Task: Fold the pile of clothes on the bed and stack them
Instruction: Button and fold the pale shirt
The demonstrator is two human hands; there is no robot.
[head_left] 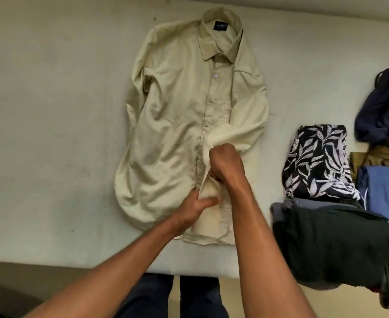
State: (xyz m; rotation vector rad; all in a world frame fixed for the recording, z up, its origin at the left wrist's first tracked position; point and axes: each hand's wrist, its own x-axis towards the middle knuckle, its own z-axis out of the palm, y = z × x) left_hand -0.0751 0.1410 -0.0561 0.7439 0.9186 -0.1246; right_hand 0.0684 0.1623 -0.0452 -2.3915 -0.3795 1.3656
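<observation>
While the pale shirt (177, 125) lies spread out, front up, in the middle of the bed (51, 111) with its collar at the far end, it is not yet folded at all. The person stands at the near edge and has both hands low on the button line. The right hand (226, 164) is curled into a fist around the end of one sleeve (246, 131), which is drawn across to the front. Just below it, the left hand (194, 206) pinches the front edge of the shirt between thumb and fingers. The other sleeve runs down the far side of the body, untucked.

Off to the person's right sit more clothes: a leaf-print garment (317, 161) lying fairly flat, a dark garment (326, 244) nearer the edge, a blue garment (384, 189) and a rumpled navy garment (384, 111) behind. I cannot tell for certain which of these are finished and which still wait. The navy one looks unfolded.

My reading is that the job is partway through: this shirt needs its sleeves and body folded and then stacking, and several pieces probably remain.
</observation>
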